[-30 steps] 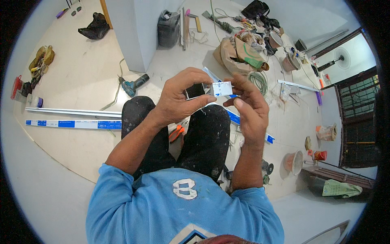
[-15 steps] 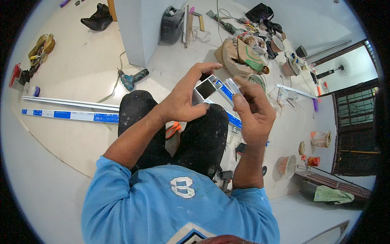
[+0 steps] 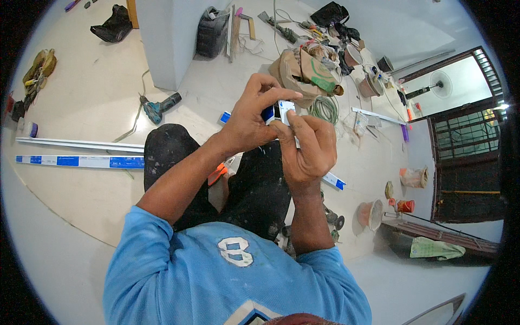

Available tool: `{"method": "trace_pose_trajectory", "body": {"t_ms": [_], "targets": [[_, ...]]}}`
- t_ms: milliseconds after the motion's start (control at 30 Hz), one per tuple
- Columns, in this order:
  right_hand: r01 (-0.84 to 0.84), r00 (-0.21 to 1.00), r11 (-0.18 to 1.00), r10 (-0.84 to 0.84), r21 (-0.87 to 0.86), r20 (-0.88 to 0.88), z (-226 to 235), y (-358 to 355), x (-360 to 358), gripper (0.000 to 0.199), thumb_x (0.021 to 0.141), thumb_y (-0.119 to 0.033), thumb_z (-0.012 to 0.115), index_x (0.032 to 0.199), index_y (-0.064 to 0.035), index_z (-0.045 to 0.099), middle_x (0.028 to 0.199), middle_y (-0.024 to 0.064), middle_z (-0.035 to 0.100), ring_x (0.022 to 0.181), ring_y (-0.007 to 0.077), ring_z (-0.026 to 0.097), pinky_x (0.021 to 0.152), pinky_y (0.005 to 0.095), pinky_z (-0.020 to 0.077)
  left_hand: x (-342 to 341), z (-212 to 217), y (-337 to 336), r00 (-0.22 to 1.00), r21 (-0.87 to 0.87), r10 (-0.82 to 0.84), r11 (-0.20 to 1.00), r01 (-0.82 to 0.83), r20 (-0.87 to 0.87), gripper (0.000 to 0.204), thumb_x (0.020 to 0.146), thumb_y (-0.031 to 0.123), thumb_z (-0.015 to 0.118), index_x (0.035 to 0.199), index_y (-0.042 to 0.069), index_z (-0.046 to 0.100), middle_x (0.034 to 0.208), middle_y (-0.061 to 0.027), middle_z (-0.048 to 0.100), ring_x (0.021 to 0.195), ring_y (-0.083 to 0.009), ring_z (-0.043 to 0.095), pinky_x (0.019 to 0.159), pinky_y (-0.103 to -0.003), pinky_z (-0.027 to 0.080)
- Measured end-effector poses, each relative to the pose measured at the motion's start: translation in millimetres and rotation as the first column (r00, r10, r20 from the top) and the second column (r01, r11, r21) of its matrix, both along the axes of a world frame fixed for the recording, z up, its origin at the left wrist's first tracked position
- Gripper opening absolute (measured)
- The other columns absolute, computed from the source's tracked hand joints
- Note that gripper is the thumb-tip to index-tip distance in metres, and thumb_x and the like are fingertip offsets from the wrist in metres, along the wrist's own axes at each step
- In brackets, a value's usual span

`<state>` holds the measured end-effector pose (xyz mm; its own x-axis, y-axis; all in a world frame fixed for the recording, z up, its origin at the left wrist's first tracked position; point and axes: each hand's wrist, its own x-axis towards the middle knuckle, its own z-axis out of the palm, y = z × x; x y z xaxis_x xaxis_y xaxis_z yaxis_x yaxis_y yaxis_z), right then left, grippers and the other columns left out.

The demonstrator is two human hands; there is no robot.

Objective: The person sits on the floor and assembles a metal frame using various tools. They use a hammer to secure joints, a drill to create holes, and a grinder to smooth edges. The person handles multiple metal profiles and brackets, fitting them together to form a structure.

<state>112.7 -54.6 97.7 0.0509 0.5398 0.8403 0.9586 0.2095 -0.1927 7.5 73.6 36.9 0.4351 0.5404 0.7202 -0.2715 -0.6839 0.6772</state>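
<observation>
In front of my knees, my left hand grips a short square metal tube, its fingers and thumb around the sides. Only a bit of the tube's dark opening and blue edge shows. My right hand pinches a small pale metal piece between thumb and fingers. That piece lies against the tube's open end and partly covers it. Beneath the hands runs a blue-and-white wrapped profile, mostly hidden by my arms and leg. Pliers with orange handles lie between my legs.
Left of my knee lie a white profile and a blue-and-white strip. A cordless drill rests beyond them. Ahead are a brown sack and a coiled cable. A pale bucket stands to the right.
My right hand has moved left and brought the small metal piece against the tube's end. The tube has turned, so less of its opening shows. The view has shifted slightly.
</observation>
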Motion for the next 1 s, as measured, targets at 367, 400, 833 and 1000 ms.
{"method": "trace_pose_trajectory", "body": {"t_ms": [367, 400, 833, 1000], "targets": [[0.105, 0.991, 0.991, -0.111, 0.077, 0.076, -22.9, 8.6, 15.5, 0.043, 0.076, -0.02, 0.097, 0.115, -0.0079, 0.083, 0.094, 0.0059, 0.068, 0.082, 0.0235, 0.06, 0.072, 0.0408, 0.043, 19.5, -1.9, 11.4, 0.983, -0.035, -0.178, 0.983, 0.18, 0.055, 0.064, 0.081, 0.026, 0.091, 0.138, 0.008, 0.068, 0.129, -0.0145, 0.066, 0.123, -0.0308, 0.064, 0.109, -0.044, 0.05], [0.114, 0.989, 0.989, -0.122, 0.094, 0.082, -26.4, 9.4, 17.5, 0.044, 0.075, -0.02, 0.097, 0.115, -0.0084, 0.083, 0.094, 0.0053, 0.067, 0.082, 0.0229, 0.06, 0.072, 0.0406, 0.0429, 20.0, -2.1, 11.8, 0.983, -0.022, -0.177, 0.984, 0.178, 0.058, 0.063, 0.081, 0.026, 0.091, 0.138, 0.008, 0.068, 0.129, -0.0146, 0.066, 0.123, -0.0308, 0.064, 0.109, -0.044, 0.05], [0.01, 1.0, 0.998, -0.011, 0.062, 0.011, -30.3, 8.2, 29.4, 0.04, 0.082, 0.002, 0.087, 0.119, -0.0093, 0.084, 0.102, 0.006, 0.069, 0.082, 0.0214, 0.062, 0.07, 0.0354, 0.0486, 10.1, 2.6, 19.2, 0.97, -0.006, -0.243, 0.97, 0.243, -0.013, 0.065, 0.084, 0.009, 0.083, 0.145, 0.006, 0.062, 0.134, -0.0153, 0.062, 0.127, -0.0294, 0.061, 0.112, -0.041, 0.047], [-0.039, 0.985, 0.996, 0.051, 0.077, -0.167, -38.9, 17.2, 39.8, 0.038, 0.085, 0.005, 0.086, 0.12, -0.0083, 0.083, 0.103, 0.0101, 0.07, 0.088, 0.0245, 0.068, 0.073, 0.0347, 0.0561, 13.0, 2.6, 28.7, 0.94, -0.02, -0.342, 0.94, 0.342, 0.005, 0.065, 0.09, 0.01, 0.075, 0.152, 0.006, 0.057, 0.136, -0.0155, 0.059, 0.129, -0.0289, 0.058, 0.113, -0.041, 0.044]]}}
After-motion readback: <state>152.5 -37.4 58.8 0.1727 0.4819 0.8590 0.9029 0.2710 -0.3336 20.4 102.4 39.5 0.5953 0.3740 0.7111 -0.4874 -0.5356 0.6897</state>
